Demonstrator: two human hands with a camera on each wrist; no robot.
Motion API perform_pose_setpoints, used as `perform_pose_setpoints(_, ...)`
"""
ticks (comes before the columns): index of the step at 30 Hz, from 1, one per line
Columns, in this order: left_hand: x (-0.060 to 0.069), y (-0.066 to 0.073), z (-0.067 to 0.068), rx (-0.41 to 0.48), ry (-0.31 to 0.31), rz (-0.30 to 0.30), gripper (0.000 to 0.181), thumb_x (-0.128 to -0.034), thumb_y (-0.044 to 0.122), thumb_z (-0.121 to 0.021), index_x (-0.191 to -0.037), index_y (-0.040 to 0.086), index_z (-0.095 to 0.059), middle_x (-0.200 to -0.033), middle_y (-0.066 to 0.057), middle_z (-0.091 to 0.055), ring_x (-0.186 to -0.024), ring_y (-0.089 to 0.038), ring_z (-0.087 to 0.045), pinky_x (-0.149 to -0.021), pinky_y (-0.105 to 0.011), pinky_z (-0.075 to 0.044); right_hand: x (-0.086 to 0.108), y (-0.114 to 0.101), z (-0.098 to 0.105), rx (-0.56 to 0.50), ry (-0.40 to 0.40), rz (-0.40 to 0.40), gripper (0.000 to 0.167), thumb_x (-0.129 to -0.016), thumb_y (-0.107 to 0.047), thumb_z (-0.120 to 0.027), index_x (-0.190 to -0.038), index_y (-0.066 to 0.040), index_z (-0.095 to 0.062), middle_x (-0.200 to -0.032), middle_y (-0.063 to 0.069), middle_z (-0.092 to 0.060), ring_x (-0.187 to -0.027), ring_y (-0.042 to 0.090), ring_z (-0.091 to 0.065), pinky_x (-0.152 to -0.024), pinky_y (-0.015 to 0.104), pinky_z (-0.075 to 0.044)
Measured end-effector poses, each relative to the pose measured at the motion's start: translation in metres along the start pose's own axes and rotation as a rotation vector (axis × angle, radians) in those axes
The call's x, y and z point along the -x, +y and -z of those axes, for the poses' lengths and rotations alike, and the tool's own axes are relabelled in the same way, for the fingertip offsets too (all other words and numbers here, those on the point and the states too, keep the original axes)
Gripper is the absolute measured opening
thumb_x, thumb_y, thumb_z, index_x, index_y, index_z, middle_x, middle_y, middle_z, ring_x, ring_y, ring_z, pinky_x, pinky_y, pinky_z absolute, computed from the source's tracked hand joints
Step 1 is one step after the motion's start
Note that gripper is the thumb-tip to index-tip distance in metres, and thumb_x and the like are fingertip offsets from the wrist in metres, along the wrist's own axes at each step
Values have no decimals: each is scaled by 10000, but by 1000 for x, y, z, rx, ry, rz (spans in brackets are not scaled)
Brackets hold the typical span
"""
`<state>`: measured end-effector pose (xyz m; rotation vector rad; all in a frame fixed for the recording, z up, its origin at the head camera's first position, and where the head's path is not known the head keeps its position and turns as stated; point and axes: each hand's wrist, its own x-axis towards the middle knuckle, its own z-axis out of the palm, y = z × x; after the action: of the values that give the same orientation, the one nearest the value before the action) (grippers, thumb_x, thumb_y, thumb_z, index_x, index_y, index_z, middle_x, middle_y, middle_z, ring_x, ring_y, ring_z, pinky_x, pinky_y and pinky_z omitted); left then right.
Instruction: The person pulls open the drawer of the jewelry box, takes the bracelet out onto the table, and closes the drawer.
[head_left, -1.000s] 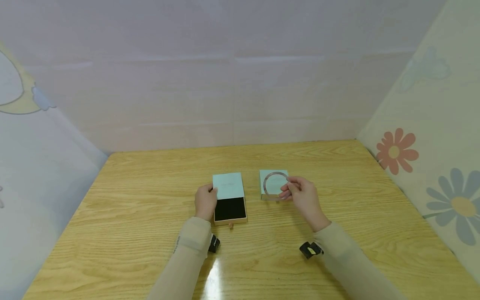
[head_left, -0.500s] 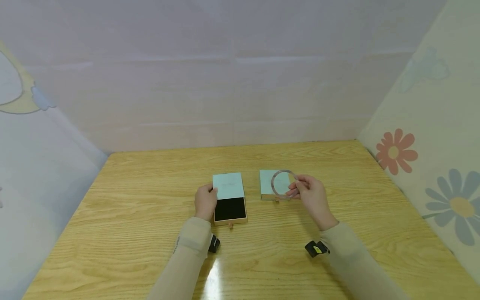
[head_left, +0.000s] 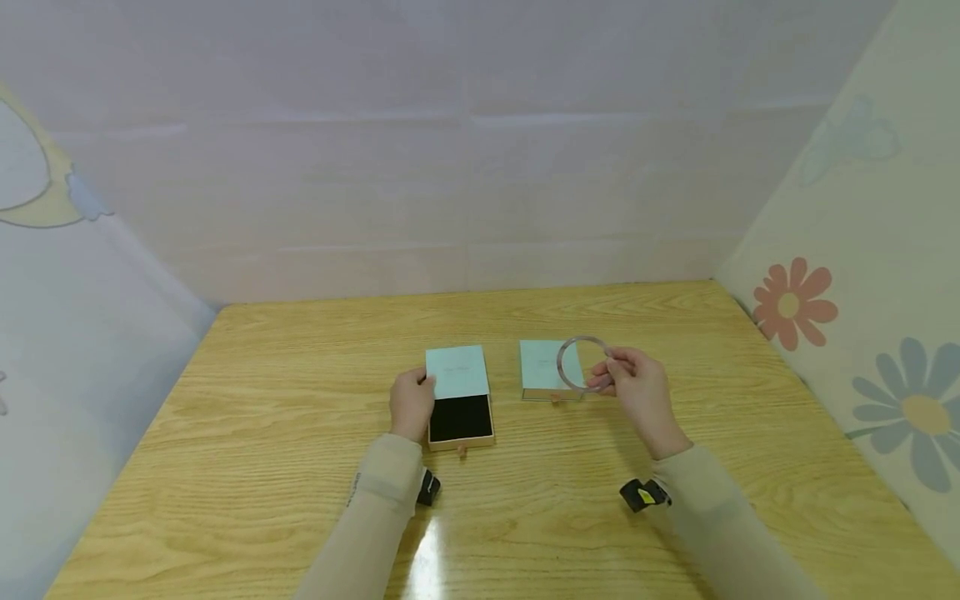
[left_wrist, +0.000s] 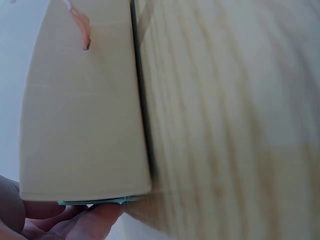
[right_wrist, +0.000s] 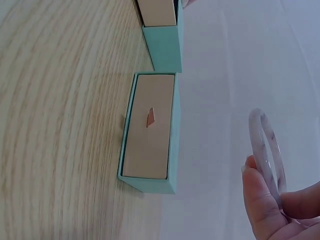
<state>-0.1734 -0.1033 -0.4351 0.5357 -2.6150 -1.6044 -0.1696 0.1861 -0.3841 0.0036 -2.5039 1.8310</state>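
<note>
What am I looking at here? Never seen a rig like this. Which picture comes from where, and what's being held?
There's no robot: these are a person's two bare hands. The head view comes from a camera on the person's head, looking forward and down. The other two come from cameras on each wrist, showing that hand's work up close.

On the wooden table are two pale blue-green boxes. The open box has its drawer part-way out, showing a black inside; the closed box sits to its right, drawer in.

The left hand grips the open box's left side. The right hand pinches a translucent, pinkish bangle, held up off the table.
</note>
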Motion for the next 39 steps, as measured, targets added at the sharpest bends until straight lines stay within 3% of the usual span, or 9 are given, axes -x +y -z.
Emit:
perform_pose_setpoints(30, 1, 4, 2, 10, -7, 5, 358, -1015, 53, -482, -1335, -103, -516, -1355, -264, -512, -1261, -395, -473, -997, -492, -425, -3, 22, 31, 4, 73, -45, 394, -1056, -42, -338, -1375, 188, -344, -1098, 332, -583, -746, 13, -640, -716, 204, -543)
perform_pose_setpoints(39, 0, 2, 2, 7, -8, 8, 362, -1017, 56, -480, -1342, -99, -511, -1361, -264, -507, -1261, -398, -471, -997, -492, -425, -5, 26, 36, -10, 102, -68, 397, -1050, -29, -339, -1371, 205, -330, -1050, 284, -608, -731, 0, -636, -696, 185, -538)
